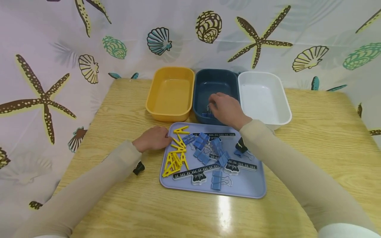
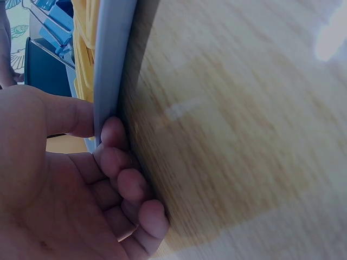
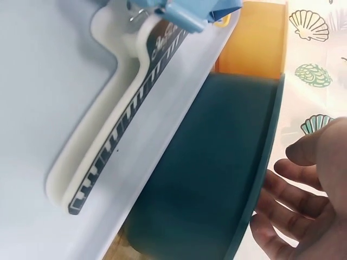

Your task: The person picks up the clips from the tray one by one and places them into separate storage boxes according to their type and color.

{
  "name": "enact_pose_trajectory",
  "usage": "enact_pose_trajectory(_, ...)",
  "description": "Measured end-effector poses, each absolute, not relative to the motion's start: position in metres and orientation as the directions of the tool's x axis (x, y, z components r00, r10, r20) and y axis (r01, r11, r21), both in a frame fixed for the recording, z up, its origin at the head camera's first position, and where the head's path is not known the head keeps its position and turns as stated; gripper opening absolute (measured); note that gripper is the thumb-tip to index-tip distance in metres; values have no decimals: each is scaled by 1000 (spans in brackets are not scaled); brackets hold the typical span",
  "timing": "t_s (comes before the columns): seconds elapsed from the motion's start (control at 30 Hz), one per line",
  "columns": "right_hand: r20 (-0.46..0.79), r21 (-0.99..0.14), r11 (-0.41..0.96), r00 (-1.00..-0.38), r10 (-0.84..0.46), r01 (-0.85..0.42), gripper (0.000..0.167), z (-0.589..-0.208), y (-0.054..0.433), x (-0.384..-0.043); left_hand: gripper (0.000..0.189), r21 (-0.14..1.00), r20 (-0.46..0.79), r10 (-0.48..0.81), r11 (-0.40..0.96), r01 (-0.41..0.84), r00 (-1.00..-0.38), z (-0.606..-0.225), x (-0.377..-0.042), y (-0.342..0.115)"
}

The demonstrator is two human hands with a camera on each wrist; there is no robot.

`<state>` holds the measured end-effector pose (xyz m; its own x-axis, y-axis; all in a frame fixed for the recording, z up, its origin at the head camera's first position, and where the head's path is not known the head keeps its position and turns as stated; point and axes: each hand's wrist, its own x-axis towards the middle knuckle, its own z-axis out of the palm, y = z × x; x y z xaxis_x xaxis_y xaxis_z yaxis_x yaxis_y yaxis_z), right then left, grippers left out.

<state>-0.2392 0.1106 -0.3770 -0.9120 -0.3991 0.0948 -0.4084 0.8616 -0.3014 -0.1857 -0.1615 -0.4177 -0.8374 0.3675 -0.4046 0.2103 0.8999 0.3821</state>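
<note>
My left hand (image 1: 155,138) pinches the left edge of a lavender tray (image 1: 248,186), thumb inside the rim and curled fingers outside, as the left wrist view shows. Over the dark blue bin (image 1: 215,74) is my right hand (image 1: 227,109), its fingers loosely bent and nothing between them in the right wrist view. Below its fingertips a blue binder clip (image 1: 206,115) lies in that bin. Yellow clothespins (image 1: 183,159) cluster at the tray's left side. Several blue binder clips (image 1: 216,181) and long piano-keyboard clips (image 1: 194,172) lie across the middle of the tray.
A yellow bin (image 1: 171,117) stands left of the dark blue one, and a white bin (image 1: 285,105) stands on its right. All three line the back of the wooden table (image 1: 131,198), before a seashell-patterned cloth (image 1: 184,19). The tray lies just in front of them.
</note>
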Motion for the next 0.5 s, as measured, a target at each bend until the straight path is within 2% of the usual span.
enact_pose_trajectory(0.27,137,-307,846,-900,-414,-436,24,-373,107,-231,33,383,-400,366,900,209,-841,-419,-185,-163)
enact_pose_trajectory(0.5,113,-305,839,-892,-438,-450,25,-367,104,-222,33,381,-397,368,899,214,-841,-419,-185,-163)
